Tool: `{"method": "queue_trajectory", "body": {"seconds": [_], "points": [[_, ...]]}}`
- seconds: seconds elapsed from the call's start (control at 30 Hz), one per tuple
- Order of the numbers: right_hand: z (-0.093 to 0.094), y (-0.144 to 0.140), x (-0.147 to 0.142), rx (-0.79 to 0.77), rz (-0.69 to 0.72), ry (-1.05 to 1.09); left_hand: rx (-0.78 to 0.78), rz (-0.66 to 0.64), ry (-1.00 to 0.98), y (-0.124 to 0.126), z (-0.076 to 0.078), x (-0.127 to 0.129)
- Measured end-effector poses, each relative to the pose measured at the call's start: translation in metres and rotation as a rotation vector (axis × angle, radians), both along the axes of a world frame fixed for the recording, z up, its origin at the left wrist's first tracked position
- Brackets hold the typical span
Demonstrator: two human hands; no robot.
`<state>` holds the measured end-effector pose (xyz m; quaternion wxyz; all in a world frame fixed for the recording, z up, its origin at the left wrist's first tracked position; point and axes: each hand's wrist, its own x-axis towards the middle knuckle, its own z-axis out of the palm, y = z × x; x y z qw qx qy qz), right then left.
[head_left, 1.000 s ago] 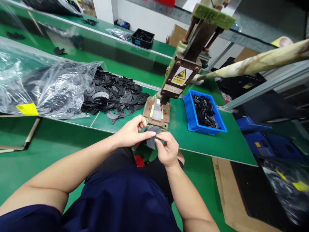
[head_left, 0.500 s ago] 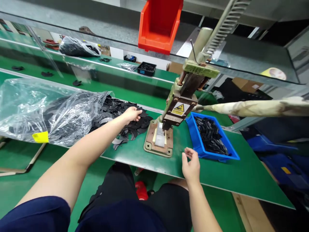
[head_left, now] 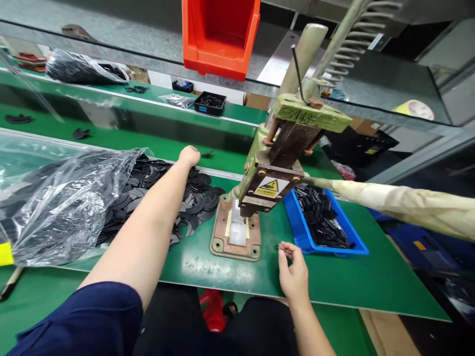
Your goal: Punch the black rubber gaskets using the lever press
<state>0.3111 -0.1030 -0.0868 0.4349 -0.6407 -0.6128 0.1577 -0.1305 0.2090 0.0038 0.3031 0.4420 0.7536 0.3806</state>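
Left hand [head_left: 190, 155] now out past the crescent pile [head_left: 198, 198], above the green strip [head_left: 122, 139] behind the pale rail; half a second ago it was over the pile with a dark piece. Its fingers face away from me, so whether they grip anything cannot be told. A small dark piece [head_left: 207, 155] shows just beside them on the strip, blurred. Judgement: that piece has probably just been parted from the hand, so the handling of it looks nearly done.

Right hand [head_left: 292, 272] little changed: fingers loosely curled, narrow gap to the thumb, no piece seen in it, near the blue bin [head_left: 299, 225].

Materials: the pile is thin, flat, matt black-grey arcs, overlapping like scales, partly under a crinkled clear plastic bag [head_left: 70, 207]. The bin is smooth plastic, filled with narrow black strips [head_left: 319, 217]. The press [head_left: 270, 163] has chipped green paint and rusty bolts; a dull metallic plate [head_left: 237, 231] sits on its brown base. The surface [head_left: 200, 269] is glossy green.
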Motion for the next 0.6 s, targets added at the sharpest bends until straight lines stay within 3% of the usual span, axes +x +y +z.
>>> {"method": "queue_trajectory", "body": {"seconds": [0.17, 0.3, 0.4, 0.47, 0.57, 0.6], "points": [[0.002, 0.0, -0.005, 0.03, 0.032, -0.015, 0.013, -0.101, 0.35, -0.031, 0.002, -0.037], [0.012, -0.008, -0.013, 0.068, 0.119, -0.04, 0.143, -0.143, 0.29, -0.094, 0.015, -0.024], [0.032, -0.015, -0.011, 0.079, 0.209, -0.088, 0.265, -0.294, 0.144, -0.184, 0.022, 0.006], [0.05, -0.014, 0.0, 0.08, 0.215, -0.134, 0.221, -0.512, 0.061, -0.261, 0.015, 0.024], [0.077, 0.004, 0.033, 0.066, 0.103, -0.216, -0.076, -0.973, -0.009, -0.376, -0.02, 0.037], [0.085, 0.014, 0.047, 0.048, 0.055, -0.248, -0.13, -1.01, 0.016, -0.41, -0.035, 0.037]]}}
